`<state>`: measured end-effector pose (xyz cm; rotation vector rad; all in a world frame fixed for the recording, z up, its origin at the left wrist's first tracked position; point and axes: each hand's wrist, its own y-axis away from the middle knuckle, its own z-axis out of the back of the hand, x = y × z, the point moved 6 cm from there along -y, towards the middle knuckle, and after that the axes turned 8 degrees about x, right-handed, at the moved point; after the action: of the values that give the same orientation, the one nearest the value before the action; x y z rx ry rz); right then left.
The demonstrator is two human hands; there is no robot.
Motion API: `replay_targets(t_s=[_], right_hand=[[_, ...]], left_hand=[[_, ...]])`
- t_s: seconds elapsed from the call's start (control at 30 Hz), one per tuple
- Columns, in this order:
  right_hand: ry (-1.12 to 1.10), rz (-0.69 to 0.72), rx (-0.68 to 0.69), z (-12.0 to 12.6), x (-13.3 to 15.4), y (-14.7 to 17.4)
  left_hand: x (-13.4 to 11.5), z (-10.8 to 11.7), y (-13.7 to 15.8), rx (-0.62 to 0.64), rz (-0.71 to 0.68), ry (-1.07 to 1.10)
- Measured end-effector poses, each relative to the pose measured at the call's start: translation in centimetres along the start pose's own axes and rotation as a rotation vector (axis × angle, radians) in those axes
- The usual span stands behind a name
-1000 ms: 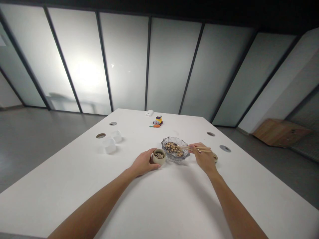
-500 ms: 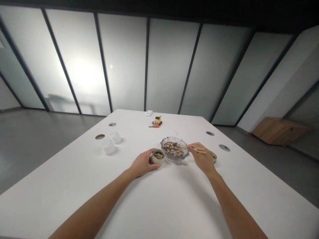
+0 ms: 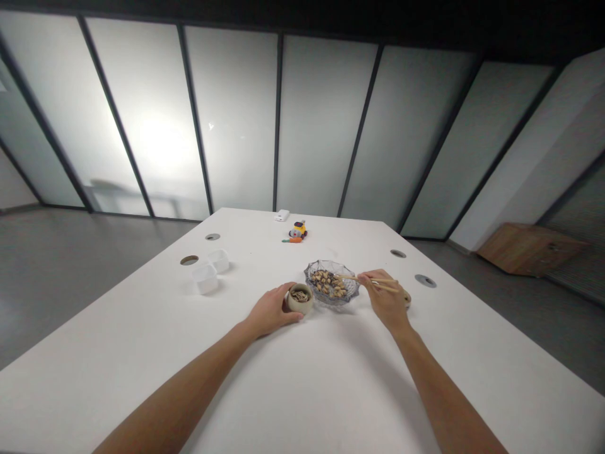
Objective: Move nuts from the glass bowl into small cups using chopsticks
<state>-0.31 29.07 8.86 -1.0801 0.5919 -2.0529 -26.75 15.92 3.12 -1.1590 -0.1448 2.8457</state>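
Observation:
My left hand (image 3: pixel 273 310) is closed around the side of a small beige cup (image 3: pixel 301 308), which stands on the table with thin pale pieces inside. In my right hand (image 3: pixel 385 296) is a pair of chopsticks (image 3: pixel 348 277), their tips reaching over a clear faceted glass bowl (image 3: pixel 348 296). The bowl holds many small tan and dark pieces (image 3: pixel 324 280) that look like nuts or seeds. Whether the tips grip a piece is too small to tell. Partly hidden behind my right hand, a small beige round object (image 3: pixel 407 299) rests on the table.
Two translucent plastic boxes (image 3: pixel 205 279) stand to the left on the white table (image 3: pixel 293 391). Farther back are a yellow toy car (image 3: pixel 299 231), an orange carrot-shaped object (image 3: pixel 295 240) and a white box-like item (image 3: pixel 282 215). Round holes (image 3: pixel 425 281) pierce the tabletop on both sides.
My right hand has shifted slightly to the right, and the chopsticks have changed angle, with their rear ends spread wider apart. My left hand and the cup have not moved.

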Motion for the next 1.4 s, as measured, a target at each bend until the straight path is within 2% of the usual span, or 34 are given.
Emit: replay_targets(t_s=[0.17,0.4,0.5,0.63,0.73,0.87,0.97,1.13,1.27,1.4], right_hand=[[-0.037,0.016,0.088,-1.2,0.5,0.2],[-0.064,-0.006,0.130,-1.3,0.9,0.3],[-0.068,-0.014,0.094,-0.8,1.0,0.3],[-0.069,-0.015,-0.025,0.4,1.2,0.1],[-0.222,-0.095,-0.059,0.8,1.0,0.1],[-0.523,-0.190,0.008,0.1,1.3,0.0],[-0.608,-0.202,0.053,-0.3,1.7,0.1],[-0.606,-0.212,0.077,-0.4,1.8,0.3],[-0.477,-0.217,0.109,-0.2,1.8,0.2],[-0.305,-0.167,-0.029,1.0,1.5,-0.1]], left_hand=[[0.0,0.0,0.0,0.005,0.017,-0.003],[0.0,-0.1,0.0,0.010,0.014,0.002],[-0.1,0.0,0.0,0.018,0.016,0.003],[-0.2,-0.1,0.0,0.022,0.021,-0.003],[-0.1,-0.1,0.0,0.017,0.028,-0.006],[0.1,-0.2,0.0,0.011,0.056,-0.021],[0.0,-0.1,0.1,0.015,0.055,-0.013],[-0.2,-0.1,0.1,0.010,0.046,-0.017],[0.0,-0.1,0.0,0.008,0.041,-0.026],[0.0,-0.2,0.0,0.006,0.026,-0.025]])
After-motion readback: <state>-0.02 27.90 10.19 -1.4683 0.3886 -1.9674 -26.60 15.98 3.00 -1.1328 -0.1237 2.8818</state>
